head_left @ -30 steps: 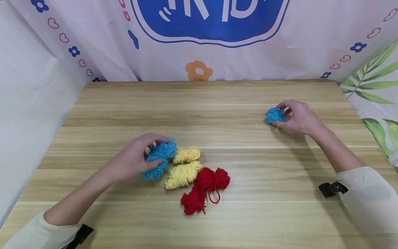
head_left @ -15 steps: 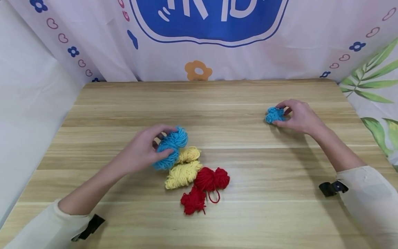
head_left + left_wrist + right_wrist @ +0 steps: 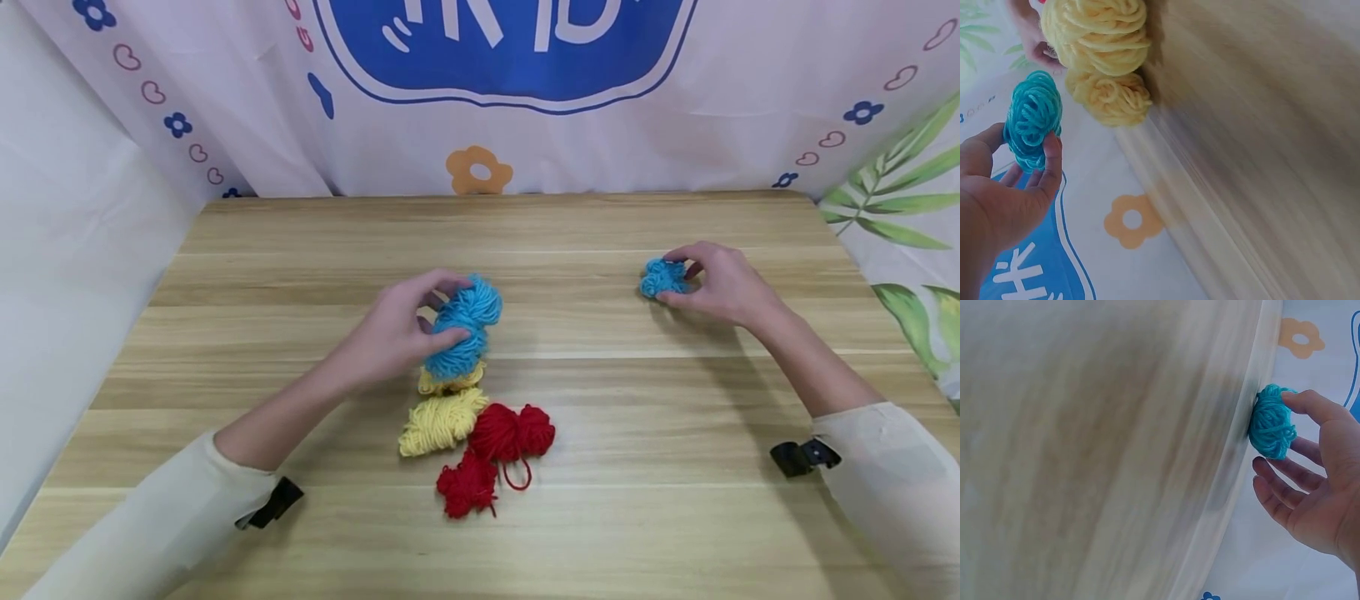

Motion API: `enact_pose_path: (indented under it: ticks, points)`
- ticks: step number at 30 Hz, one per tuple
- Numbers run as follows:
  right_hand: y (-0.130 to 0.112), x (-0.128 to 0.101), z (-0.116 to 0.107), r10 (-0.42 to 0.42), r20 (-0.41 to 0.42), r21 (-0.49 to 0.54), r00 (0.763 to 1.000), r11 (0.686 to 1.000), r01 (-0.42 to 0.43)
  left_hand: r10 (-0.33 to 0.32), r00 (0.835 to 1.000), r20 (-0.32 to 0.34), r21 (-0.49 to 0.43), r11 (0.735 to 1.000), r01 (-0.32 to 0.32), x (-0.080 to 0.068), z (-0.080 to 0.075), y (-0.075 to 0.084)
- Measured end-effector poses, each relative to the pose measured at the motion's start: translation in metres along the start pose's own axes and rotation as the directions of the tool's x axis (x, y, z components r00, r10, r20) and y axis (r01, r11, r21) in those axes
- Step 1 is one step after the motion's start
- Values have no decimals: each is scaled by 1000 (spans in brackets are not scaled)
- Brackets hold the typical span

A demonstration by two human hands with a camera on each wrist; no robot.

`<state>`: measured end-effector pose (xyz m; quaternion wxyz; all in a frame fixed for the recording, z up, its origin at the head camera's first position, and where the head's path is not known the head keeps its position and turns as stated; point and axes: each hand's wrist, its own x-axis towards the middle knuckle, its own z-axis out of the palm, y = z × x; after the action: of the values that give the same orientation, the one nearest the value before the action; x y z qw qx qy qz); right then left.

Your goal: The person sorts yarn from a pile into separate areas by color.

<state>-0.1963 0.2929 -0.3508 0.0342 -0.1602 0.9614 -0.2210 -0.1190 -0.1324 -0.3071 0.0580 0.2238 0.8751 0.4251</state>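
My left hand [image 3: 405,329] grips a large blue yarn skein [image 3: 474,312] between thumb and fingers. In the left wrist view the blue skein [image 3: 1034,115] is held up off the table. It overlaps the smaller yellow skein [image 3: 442,383] in the head view. At the back right my right hand [image 3: 720,283] pinches a small blue yarn skein [image 3: 662,279] that rests on the table, as the right wrist view of the small skein [image 3: 1271,424] shows. A bigger yellow skein [image 3: 441,422] lies below the first yellow one, against a red skein [image 3: 497,433].
Another red skein [image 3: 467,485] lies in front, near a loose red yarn loop [image 3: 519,479]. All rest on the wood-grain table [image 3: 675,483]. A white printed curtain [image 3: 585,150] hangs behind the table's back edge.
My left hand has carried the large blue skein right and toward the back, from beside the yellow skeins to above the smaller one. The right hand and its skein have stayed in place.
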Motion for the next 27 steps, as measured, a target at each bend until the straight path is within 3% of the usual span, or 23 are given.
enact_pose_path:
  ticks: [18,27]
  points:
    - [-3,-2,-6,20,-9,3,1000,1000,-20,-53,997,55,-146,987,60,58,28,17]
    - [-17,-9,-10,-4,-107,-12,994,1000,3,-74,994,85,-155,984,86,90,43,19]
